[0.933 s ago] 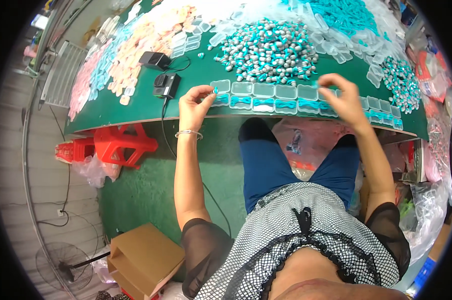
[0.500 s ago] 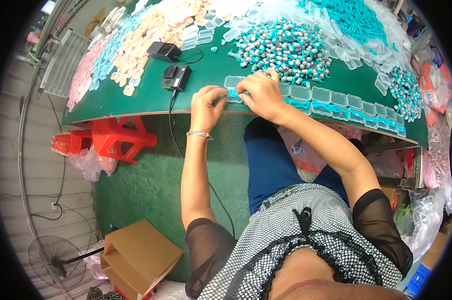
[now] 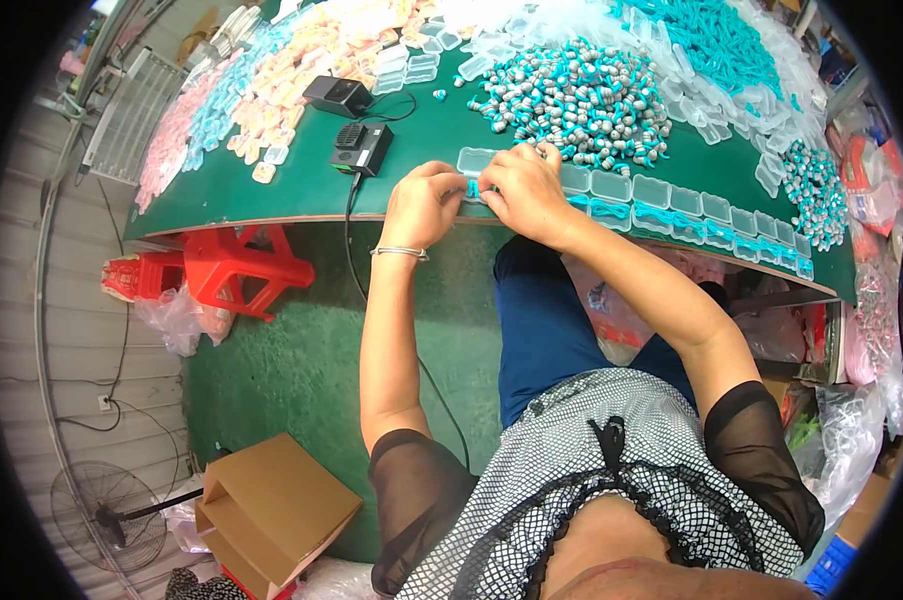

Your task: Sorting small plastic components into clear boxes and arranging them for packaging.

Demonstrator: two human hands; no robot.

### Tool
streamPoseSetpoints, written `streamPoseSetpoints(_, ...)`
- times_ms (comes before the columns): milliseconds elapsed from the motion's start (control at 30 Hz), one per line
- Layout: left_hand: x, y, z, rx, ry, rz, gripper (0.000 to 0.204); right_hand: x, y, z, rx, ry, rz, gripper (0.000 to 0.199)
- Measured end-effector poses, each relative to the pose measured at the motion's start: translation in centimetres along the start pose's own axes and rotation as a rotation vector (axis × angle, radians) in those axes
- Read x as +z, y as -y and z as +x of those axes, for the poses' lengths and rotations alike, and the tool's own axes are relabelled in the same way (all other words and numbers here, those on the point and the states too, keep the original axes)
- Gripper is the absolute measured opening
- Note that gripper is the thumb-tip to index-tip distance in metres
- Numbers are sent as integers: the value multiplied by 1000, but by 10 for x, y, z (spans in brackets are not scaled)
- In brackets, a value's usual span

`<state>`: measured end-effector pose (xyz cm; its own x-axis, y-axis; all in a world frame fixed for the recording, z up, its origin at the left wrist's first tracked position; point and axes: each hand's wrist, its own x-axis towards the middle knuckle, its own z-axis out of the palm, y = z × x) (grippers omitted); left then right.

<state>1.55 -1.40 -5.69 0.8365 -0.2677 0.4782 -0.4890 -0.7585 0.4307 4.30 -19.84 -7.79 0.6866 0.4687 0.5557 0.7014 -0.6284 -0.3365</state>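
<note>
At the table's near edge, my left hand [image 3: 422,208] pinches one end of a small teal cord-like piece [image 3: 474,188]. My right hand [image 3: 528,192] is closed on its other end, fingertips bent down over it. The piece sits at a clear plastic case whose lid [image 3: 475,160] stands open behind my fingers; the case's lower half is mostly hidden. To the right runs a row of open clear cases [image 3: 610,187], several with teal cords [image 3: 655,216] in them. Behind my right hand lies a heap of grey-and-teal plugs [image 3: 577,100].
A black box-shaped device [image 3: 362,148] with a cable and a second black device [image 3: 338,95] stand left of my hands. Teal cords [image 3: 717,45] are piled at the back right, pale orange cases [image 3: 302,75] at the back left. A red stool [image 3: 240,265] is under the table.
My left hand has turned slightly, its fingers closer in around the teal piece. My right hand stays at the same case. The whole view has shifted a little.
</note>
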Motion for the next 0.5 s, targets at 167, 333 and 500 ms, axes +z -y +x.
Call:
streamPoseSetpoints(167, 3, 9, -2, -156, 72, -149, 13, 5, 4, -1, 54, 48, 37, 5)
streamPoseSetpoints(333, 1, 4, 3, -188, 103, -60, 17, 2, 5, 0, 66, 42, -3, 5)
streamPoseSetpoints(500, 0, 3, 2, -207, 104, -116, 23, -4, 4, 0, 84, 51, -2, 6)
